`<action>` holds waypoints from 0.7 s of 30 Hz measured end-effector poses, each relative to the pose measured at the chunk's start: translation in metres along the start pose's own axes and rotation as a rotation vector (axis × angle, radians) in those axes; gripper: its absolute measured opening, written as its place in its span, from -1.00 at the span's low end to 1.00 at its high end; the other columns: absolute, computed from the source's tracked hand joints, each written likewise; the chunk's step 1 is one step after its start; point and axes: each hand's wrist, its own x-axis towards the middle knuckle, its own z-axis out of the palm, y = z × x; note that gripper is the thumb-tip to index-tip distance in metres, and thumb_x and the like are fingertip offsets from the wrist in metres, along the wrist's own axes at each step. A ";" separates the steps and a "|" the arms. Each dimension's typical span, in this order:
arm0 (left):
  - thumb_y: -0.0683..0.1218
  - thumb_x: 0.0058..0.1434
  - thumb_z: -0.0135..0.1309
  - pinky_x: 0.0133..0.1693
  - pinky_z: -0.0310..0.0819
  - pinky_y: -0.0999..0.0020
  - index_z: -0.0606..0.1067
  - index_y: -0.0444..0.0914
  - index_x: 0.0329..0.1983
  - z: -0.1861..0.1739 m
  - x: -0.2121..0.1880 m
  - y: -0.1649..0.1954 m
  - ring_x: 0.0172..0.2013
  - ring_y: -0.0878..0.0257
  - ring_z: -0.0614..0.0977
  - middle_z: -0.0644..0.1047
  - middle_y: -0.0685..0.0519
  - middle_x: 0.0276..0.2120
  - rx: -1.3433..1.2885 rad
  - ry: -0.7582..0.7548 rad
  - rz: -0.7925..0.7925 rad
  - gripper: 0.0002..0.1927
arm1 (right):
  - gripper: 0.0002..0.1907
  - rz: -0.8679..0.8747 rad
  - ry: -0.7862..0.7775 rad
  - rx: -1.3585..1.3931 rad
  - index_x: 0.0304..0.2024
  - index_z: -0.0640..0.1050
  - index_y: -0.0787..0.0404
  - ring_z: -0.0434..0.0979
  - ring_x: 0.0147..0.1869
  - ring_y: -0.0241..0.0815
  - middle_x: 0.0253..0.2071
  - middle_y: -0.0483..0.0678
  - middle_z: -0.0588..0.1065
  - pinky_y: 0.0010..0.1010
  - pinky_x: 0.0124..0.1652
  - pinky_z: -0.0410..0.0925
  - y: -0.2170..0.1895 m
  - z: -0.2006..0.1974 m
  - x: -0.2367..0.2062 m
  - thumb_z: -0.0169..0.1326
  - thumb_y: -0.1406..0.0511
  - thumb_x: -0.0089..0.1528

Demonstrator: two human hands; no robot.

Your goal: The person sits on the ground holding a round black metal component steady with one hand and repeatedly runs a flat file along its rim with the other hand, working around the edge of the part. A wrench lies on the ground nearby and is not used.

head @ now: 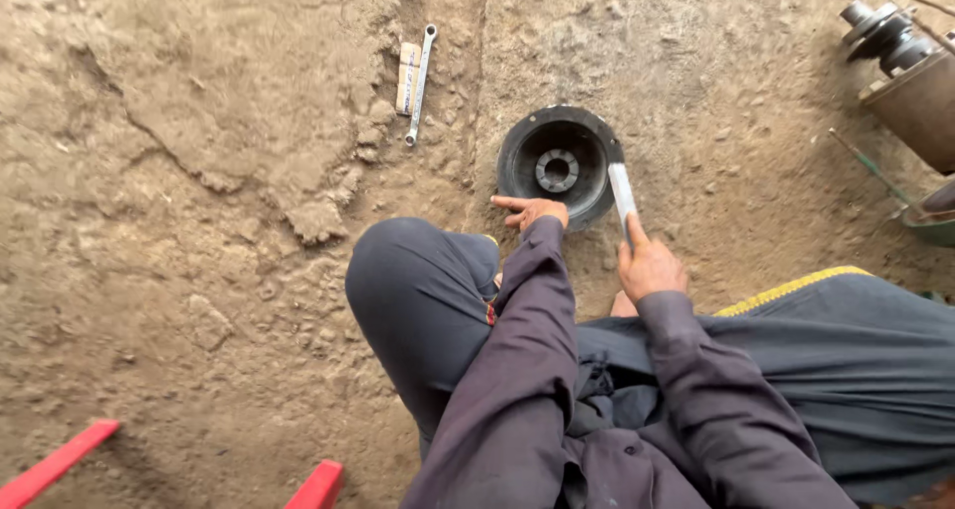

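A black round metal hub [557, 164] with a toothed centre hole lies on the dirt ground in front of my knees. My left hand [534, 211] rests on its near rim, the forefinger stretched out to the left and nothing held in it. My right hand [648, 266] grips a pale flat strip like a file or blade [622, 195], whose far end lies against the hub's right rim.
A ring spanner [420, 83] and a small pale block [407, 77] lie on the dirt beyond the hub to the left. A rusty motor-like part [910, 76] sits at the right edge. Two red bars [60, 461] show at the bottom left.
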 end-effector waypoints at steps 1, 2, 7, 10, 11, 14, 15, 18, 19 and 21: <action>-0.18 0.19 0.14 -0.05 0.61 0.09 -0.72 -0.16 0.49 -0.001 0.000 -0.001 0.02 -0.20 0.60 0.13 -0.29 0.29 0.002 0.000 -0.004 0.31 | -0.40 -0.008 0.026 0.001 0.45 0.28 -0.26 0.57 -0.13 0.41 -0.19 0.30 0.52 0.18 -0.12 0.42 0.000 0.001 0.000 -0.04 0.04 0.34; -0.18 0.18 0.15 -0.05 0.60 0.09 -0.72 -0.16 0.49 -0.002 0.000 -0.003 0.02 -0.20 0.60 0.13 -0.29 0.29 0.007 0.002 -0.003 0.31 | -0.43 -0.011 0.053 0.009 0.44 0.29 -0.24 0.57 -0.12 0.41 -0.18 0.29 0.52 0.17 -0.12 0.43 0.000 0.002 0.000 -0.05 0.04 0.36; -0.18 0.18 0.15 -0.04 0.59 0.09 -0.71 -0.16 0.49 -0.005 0.006 -0.002 0.01 -0.19 0.60 0.14 -0.28 0.28 0.028 0.010 0.015 0.31 | -0.39 0.006 0.007 0.019 0.46 0.27 -0.25 0.58 -0.12 0.37 -0.18 0.28 0.54 0.17 -0.09 0.42 -0.003 0.004 -0.001 -0.04 0.04 0.34; -0.18 0.18 0.15 -0.03 0.58 0.08 -0.71 -0.15 0.49 -0.007 0.009 -0.001 0.01 -0.18 0.61 0.15 -0.28 0.27 0.042 0.002 0.031 0.31 | -0.38 0.011 0.000 0.004 0.46 0.26 -0.25 0.57 -0.10 0.38 -0.16 0.30 0.53 0.17 -0.10 0.41 -0.008 0.002 0.003 -0.03 0.04 0.32; -0.18 0.17 0.15 -0.03 0.58 0.08 -0.71 -0.15 0.50 -0.008 0.010 -0.001 0.01 -0.18 0.61 0.15 -0.28 0.27 0.046 0.003 0.033 0.31 | -0.38 0.015 0.002 0.014 0.46 0.26 -0.24 0.56 -0.10 0.40 -0.16 0.31 0.52 0.18 -0.12 0.41 -0.009 0.001 0.005 -0.03 0.05 0.32; -0.17 0.17 0.15 -0.02 0.57 0.08 -0.70 -0.15 0.50 -0.011 0.011 -0.002 0.00 -0.17 0.61 0.16 -0.28 0.27 0.073 0.017 0.053 0.31 | -0.41 -0.031 0.070 0.091 0.48 0.26 -0.22 0.56 -0.07 0.38 -0.14 0.27 0.55 0.16 -0.06 0.41 -0.012 0.001 0.009 -0.08 0.05 0.38; -0.17 0.17 0.15 -0.02 0.57 0.08 -0.70 -0.15 0.50 -0.012 0.011 -0.001 0.00 -0.17 0.61 0.16 -0.28 0.26 0.085 0.018 0.066 0.31 | -0.40 -0.010 0.040 0.054 0.48 0.25 -0.24 0.57 -0.07 0.38 -0.14 0.27 0.55 0.16 -0.06 0.41 -0.013 0.002 0.010 -0.07 0.04 0.37; -0.17 0.17 0.15 -0.02 0.56 0.08 -0.70 -0.15 0.50 -0.015 0.013 -0.003 0.00 -0.16 0.61 0.16 -0.27 0.26 0.117 0.030 0.103 0.31 | -0.38 0.014 0.003 -0.029 0.47 0.25 -0.27 0.57 -0.08 0.37 -0.15 0.28 0.54 0.16 -0.07 0.41 -0.009 0.007 0.008 -0.05 0.03 0.33; -0.17 0.17 0.15 -0.01 0.56 0.08 -0.69 -0.15 0.50 -0.015 0.014 -0.001 0.00 -0.16 0.61 0.17 -0.27 0.26 0.134 0.041 0.109 0.31 | -0.37 0.005 0.009 -0.024 0.46 0.26 -0.26 0.57 -0.08 0.37 -0.16 0.29 0.54 0.16 -0.08 0.41 -0.008 0.009 0.007 -0.04 0.03 0.32; -0.17 0.16 0.15 -0.01 0.55 0.08 -0.69 -0.15 0.50 -0.016 0.016 -0.001 -0.01 -0.15 0.62 0.17 -0.27 0.25 0.145 0.041 0.124 0.31 | -0.38 -0.013 0.029 -0.008 0.46 0.27 -0.23 0.57 -0.08 0.37 -0.16 0.29 0.54 0.16 -0.08 0.41 -0.007 0.014 0.005 -0.05 0.04 0.33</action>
